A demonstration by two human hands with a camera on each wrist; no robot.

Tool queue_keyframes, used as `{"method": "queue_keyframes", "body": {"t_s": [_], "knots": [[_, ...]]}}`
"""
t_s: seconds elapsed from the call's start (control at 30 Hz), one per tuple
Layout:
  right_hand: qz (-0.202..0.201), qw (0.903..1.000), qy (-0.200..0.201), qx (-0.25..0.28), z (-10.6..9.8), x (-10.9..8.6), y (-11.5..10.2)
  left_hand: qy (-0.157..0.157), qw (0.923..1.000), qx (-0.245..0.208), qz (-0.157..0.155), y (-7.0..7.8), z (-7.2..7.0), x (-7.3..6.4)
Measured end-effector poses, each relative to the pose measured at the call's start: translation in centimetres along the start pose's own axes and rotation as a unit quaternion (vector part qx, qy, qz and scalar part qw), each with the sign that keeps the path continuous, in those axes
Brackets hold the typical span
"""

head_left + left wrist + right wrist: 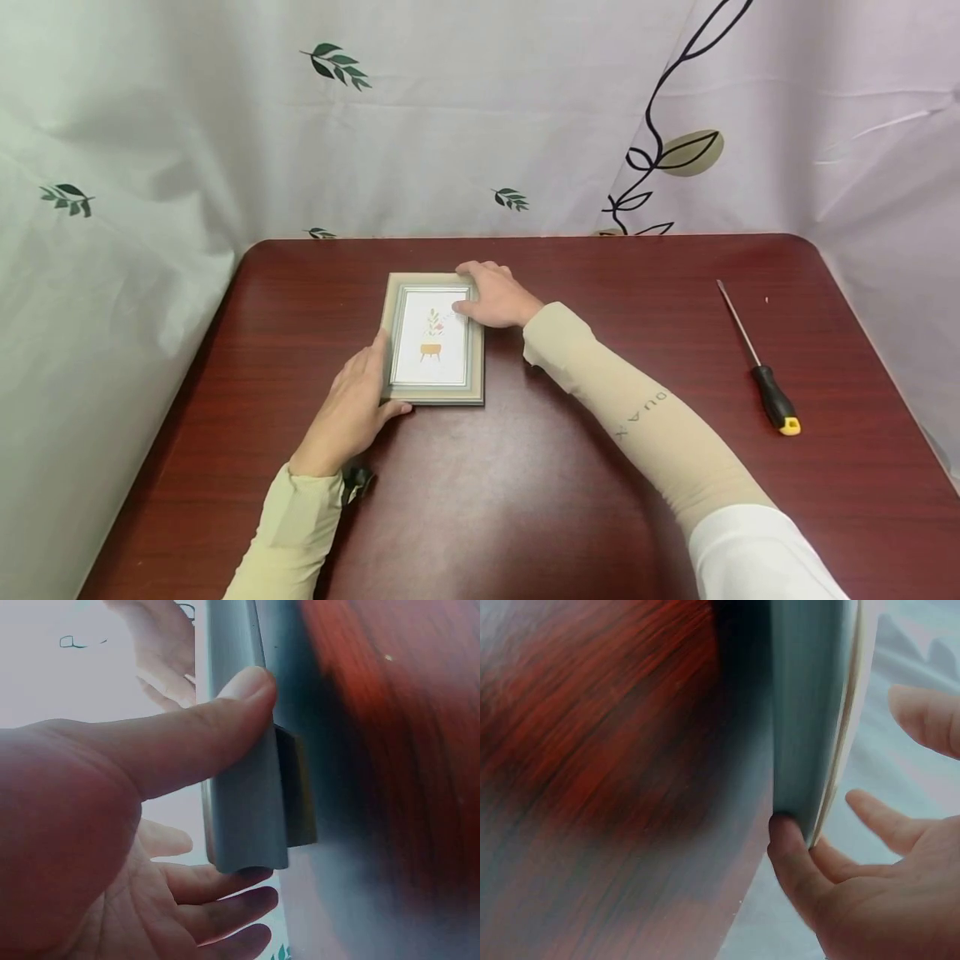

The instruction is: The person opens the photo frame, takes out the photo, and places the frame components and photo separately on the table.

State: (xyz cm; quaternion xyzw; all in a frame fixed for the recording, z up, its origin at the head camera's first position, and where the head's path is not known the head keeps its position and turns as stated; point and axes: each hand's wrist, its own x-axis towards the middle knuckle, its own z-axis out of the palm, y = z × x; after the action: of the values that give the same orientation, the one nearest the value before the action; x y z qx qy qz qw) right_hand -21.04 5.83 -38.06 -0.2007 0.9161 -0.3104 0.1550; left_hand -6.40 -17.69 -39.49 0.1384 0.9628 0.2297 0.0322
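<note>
A picture frame (477, 350) with a pale rim and grey inner border is face up at the table's middle. Its white print shows a plant in an orange pot on legs. My left hand (352, 408) grips the near left corner, thumb along the near edge (240, 795) and fingers by the left side. At the far right corner my right hand (498, 296) holds the frame, fingers over the far edge; its thumb appears apart from the face in the right wrist view. Behind the frame a dark piece (298, 787) sticks out toward the table in the left wrist view.
A screwdriver (768, 392) with a black and yellow handle lies on the reddish-brown table (600, 517), off to the right. Beyond it sits a tiny pale speck (767, 299). White curtains (450, 125) with leaf prints hang behind the table.
</note>
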Motion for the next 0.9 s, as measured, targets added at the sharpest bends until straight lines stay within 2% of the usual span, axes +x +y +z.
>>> {"method": "queue_keyframes", "body": {"t_s": [0.17,0.43,0.6,0.77,0.9], "knots": [[0.026,0.9995,0.008,0.017,-0.4,-0.4,0.1,0.016,0.9996,-0.017,0.018,0.4,-0.4,0.0],[0.051,0.9975,0.022,0.044,-1.4,-1.0,0.1,0.034,0.9976,-0.056,0.022,1.4,-1.4,-0.1],[0.069,0.9933,0.032,0.087,-2.1,-1.4,0.5,0.052,0.9952,-0.077,0.031,1.9,-1.6,0.1],[0.098,0.9792,0.038,0.174,-2.8,-2.0,1.1,0.067,0.991,-0.109,0.04,2.3,-1.7,0.4],[0.109,0.9638,0.044,0.239,-3.2,-2.3,1.4,0.088,0.9826,-0.154,0.055,2.7,-1.7,0.7]]}}
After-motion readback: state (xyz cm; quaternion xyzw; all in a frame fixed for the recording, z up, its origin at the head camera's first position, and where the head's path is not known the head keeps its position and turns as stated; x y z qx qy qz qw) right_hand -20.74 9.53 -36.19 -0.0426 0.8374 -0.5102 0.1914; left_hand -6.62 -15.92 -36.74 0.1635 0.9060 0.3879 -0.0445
